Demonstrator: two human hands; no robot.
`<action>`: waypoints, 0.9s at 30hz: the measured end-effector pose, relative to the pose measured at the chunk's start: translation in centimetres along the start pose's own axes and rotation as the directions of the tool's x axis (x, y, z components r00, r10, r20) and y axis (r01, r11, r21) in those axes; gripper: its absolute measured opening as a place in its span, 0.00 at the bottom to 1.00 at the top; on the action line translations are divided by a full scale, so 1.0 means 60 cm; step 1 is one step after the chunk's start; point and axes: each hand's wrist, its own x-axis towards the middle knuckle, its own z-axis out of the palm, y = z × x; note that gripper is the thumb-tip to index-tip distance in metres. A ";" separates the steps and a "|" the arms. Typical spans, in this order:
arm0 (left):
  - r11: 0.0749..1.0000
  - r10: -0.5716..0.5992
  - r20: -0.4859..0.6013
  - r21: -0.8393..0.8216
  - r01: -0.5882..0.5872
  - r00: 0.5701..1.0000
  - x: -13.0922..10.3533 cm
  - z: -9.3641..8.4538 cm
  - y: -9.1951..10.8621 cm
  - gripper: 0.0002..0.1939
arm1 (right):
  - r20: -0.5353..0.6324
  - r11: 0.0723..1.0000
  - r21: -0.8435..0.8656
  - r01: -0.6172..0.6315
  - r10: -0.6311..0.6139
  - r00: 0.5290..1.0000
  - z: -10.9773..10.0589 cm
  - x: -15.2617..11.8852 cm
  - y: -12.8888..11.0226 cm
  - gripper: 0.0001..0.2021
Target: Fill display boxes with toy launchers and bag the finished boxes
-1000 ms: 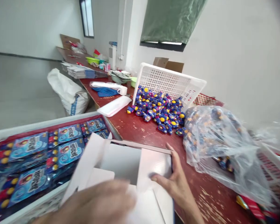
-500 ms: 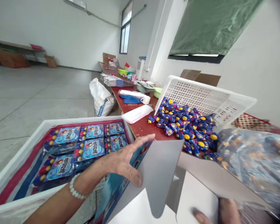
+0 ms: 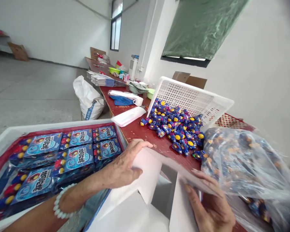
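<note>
An unfolded cardboard box [image 3: 145, 190], white inside, stands with its flaps up at the bottom middle. My left hand [image 3: 125, 164], below a pale bead bracelet, grips the flap on its left side, thumb toward me. On the right, my right hand [image 3: 207, 203] pinches another flap between thumb and fingers. Just beyond the box, a heap of small blue toy figures [image 3: 177, 120] with yellow tops spills onto the red table [image 3: 132, 129]. Left of my arm, blue printed boxes [image 3: 78, 158] with figures along one side lie in rows in a white crate [image 3: 70, 124].
A white perforated basket [image 3: 190, 96] lies tipped behind the toy heap. At right sits a clear plastic bag [image 3: 244, 161] of more figures. Along the table are a white tray [image 3: 129, 116], a white mug [image 3: 138, 101] and stacked flat cardboard [image 3: 106, 80]. A white sack [image 3: 88, 98] stands on the floor.
The box has turned and its flaps have been brought more upright. My right hand has come up into view with a flap in its fingers. The view has shifted to the right.
</note>
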 end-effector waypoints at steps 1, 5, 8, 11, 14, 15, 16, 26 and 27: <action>0.999 -0.017 -0.020 -0.045 0.016 1.000 0.003 -0.002 -0.005 0.33 | 0.116 0.996 -0.043 0.084 -0.079 0.990 -0.007 0.004 -0.002 0.16; 0.985 -0.093 -0.045 -0.153 0.085 0.995 0.013 -0.008 -0.012 0.18 | 0.334 0.973 -0.136 0.188 -0.134 0.933 -0.024 0.005 -0.003 0.19; 0.991 -0.097 -0.038 -0.100 0.093 0.995 0.016 -0.007 -0.008 0.20 | 0.245 0.962 -0.258 0.091 -0.026 0.969 -0.019 -0.004 0.003 0.22; 0.987 -0.153 -0.034 -0.058 0.151 0.988 0.021 -0.004 -0.006 0.25 | 0.118 0.920 -0.366 -0.138 0.193 0.974 -0.012 -0.016 0.010 0.30; 0.993 -0.112 -0.009 -0.026 0.112 0.994 0.028 -0.001 -0.008 0.19 | 0.076 0.912 -0.398 -0.098 0.139 0.987 -0.015 -0.025 0.011 0.19; 0.997 -0.073 -0.009 -0.017 0.073 0.997 0.030 0.000 -0.009 0.16 | 0.108 0.917 -0.397 -0.022 0.070 0.992 -0.017 -0.027 0.007 0.14; 0.999 -0.041 -0.006 -0.015 0.041 0.999 0.032 0.002 -0.010 0.14 | 0.162 0.920 -0.388 0.051 0.013 0.987 -0.018 -0.028 0.002 0.12; 0.983 -0.125 -0.016 -0.138 0.122 0.992 0.043 -0.002 -0.002 0.15 | 0.598 0.943 -0.322 0.084 0.134 0.790 -0.013 0.006 -0.025 0.14; 0.980 -0.119 -0.024 -0.161 0.113 0.993 0.046 -0.002 -0.002 0.16 | 0.582 0.945 -0.322 0.060 0.148 0.799 -0.012 0.011 -0.019 0.15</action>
